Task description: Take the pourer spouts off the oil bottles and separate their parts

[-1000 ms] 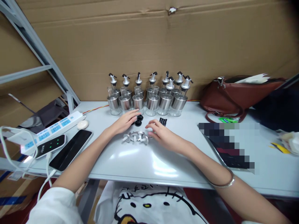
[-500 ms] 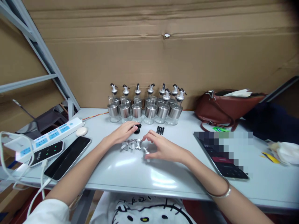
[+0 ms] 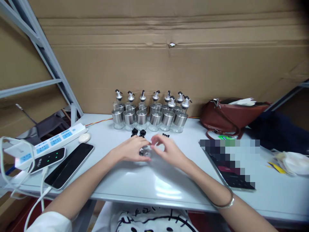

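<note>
My left hand [image 3: 130, 150] and my right hand [image 3: 167, 150] meet over the middle of the grey table [image 3: 154, 183], fingers curled towards each other. Between the fingertips is a small silver pourer spout [image 3: 146, 151] with a small black stopper [image 3: 141, 152] against it. The left fingers pinch the black piece and the right fingers pinch the silver one. Two more black stoppers [image 3: 138, 132] lie just beyond the hands. Several short black tubes [image 3: 165, 135] lie behind my right hand. The other silver spouts are hidden under the hands.
Several glass oil bottles with steel bands and pourer tops [image 3: 149, 112] stand in a row against the cardboard wall. At left lie a power strip [image 3: 51, 141], two phones [image 3: 69, 164] and a cable. A brown bag [image 3: 229, 114] and a dark tablet [image 3: 231, 174] are on the right.
My left hand left the black stoppers and came back towards me. My right hand lifted a silver spout, and both hands now meet in the middle. The camera tilted up a little.
</note>
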Available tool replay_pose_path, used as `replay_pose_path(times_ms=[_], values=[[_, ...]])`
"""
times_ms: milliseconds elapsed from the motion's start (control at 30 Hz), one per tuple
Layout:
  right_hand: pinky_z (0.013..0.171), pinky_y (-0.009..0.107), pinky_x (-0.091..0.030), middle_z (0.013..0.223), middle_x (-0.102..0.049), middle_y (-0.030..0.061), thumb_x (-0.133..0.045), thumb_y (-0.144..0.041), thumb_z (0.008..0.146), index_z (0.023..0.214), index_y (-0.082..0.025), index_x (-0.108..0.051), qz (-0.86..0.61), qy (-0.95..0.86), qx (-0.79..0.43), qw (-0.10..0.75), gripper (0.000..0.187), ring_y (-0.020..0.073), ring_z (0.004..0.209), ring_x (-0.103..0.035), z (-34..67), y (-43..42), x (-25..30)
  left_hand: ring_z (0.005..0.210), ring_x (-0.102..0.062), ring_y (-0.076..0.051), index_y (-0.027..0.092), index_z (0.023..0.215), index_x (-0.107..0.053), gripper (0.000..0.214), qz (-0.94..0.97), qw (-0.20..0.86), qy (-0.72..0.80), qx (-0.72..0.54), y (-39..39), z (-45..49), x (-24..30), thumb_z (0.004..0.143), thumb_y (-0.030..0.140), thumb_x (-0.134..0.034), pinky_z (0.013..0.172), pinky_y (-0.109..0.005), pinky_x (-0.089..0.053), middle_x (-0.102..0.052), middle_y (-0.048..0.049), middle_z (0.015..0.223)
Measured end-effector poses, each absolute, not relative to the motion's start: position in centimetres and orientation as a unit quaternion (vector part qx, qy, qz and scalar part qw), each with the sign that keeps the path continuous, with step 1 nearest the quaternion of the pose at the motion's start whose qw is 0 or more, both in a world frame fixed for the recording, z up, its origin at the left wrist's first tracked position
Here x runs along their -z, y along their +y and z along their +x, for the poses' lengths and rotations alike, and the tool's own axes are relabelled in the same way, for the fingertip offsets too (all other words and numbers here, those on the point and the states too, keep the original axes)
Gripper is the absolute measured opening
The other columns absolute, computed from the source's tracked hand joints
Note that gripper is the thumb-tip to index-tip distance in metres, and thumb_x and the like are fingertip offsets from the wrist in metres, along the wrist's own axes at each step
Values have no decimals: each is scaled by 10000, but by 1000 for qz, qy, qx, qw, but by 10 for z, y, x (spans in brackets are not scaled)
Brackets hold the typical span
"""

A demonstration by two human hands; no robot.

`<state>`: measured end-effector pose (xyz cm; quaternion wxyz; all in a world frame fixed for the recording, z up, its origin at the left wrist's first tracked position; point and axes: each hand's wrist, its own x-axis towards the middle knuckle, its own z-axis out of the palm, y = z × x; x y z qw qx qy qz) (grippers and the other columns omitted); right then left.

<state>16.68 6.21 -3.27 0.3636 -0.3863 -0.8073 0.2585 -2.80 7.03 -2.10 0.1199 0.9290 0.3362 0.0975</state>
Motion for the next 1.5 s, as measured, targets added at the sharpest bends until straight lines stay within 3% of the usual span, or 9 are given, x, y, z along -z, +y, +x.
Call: replay_pose_path(times_ms=[133,367,500,667,867,1067,1267,1367,1500], values=[[878,394,-468,1084,-563,104,-520,-286,845,1038,-203,-505,-448,-657,-120,595,211,214,1022,-550,182,97,17,945,-619,-238,167,1021,-641,345,933,113,329,-93,71,-28,24,791,420,-597,893,-377,-402,-677,-85,1029],[1043,457,-344,1315,-463,187,-491,-305,830,1251,-148,-384,-495,-597,-66,628,462,249,1248,-436,189,172,22,800,-620,-191,155,915,-660,226,927,122,340,-98,72,-32,21,769,235,-506,803,-330,-440,-680,-56,888],[982,444,-388,1196,-562,189,-496,-326,835,1214,-129,-403,-509,-580,-108,627,437,249,1109,-542,180,190,24,881,-616,-211,155,936,-643,240,926,123,333,-130,69,-28,18,820,243,-452,908,-391,-413,-685,-72,947],[936,437,-408,1082,-602,182,-500,-286,842,1064,-134,-478,-524,-574,-78,624,270,264,1024,-570,176,189,11,1112,-527,-224,170,1206,-475,349,912,159,209,-314,45,-5,26,904,310,-373,983,-393,-417,-601,-126,1165],[933,416,-428,1122,-556,114,-452,-387,903,1135,-206,-425,-428,-580,-21,693,296,223,1018,-571,183,165,-26,1272,-401,-254,245,1340,-225,542,862,220,173,-424,15,21,54,871,296,-492,1018,-455,-401,-408,-164,1340],[824,417,-463,986,-549,61,-449,-476,902,1101,-252,-449,-351,-595,-116,714,300,199,831,-597,176,108,-29,1281,-361,-257,228,1296,-283,501,794,165,264,-523,33,13,57,859,287,-521,1061,-483,-317,-359,-147,1341],[678,331,-473,779,-534,-1,-470,-449,909,1072,-255,-451,-327,-622,-340,625,254,157,687,-550,155,61,8,1128,-465,-229,189,1017,-506,200,823,83,396,-400,64,-32,14,909,309,-389,1012,-427,-358,-485,-105,1140],[694,324,-457,794,-548,-4,-466,-433,919,1060,-246,-454,-310,-653,-361,589,234,146,705,-532,152,54,19,1184,-413,-280,173,1119,-480,370,755,36,563,-335,62,-55,7,900,456,-386,1027,-509,-319,-442,-125,1186],[684,317,-443,815,-547,-4,-444,-428,933,1043,-244,-455,-282,-666,-369,584,214,139,714,-526,151,50,23,1282,-353,-344,199,1296,-401,648,751,81,625,-197,46,-66,26,828,647,-407,999,-579,-326,-371,-154,1341]])
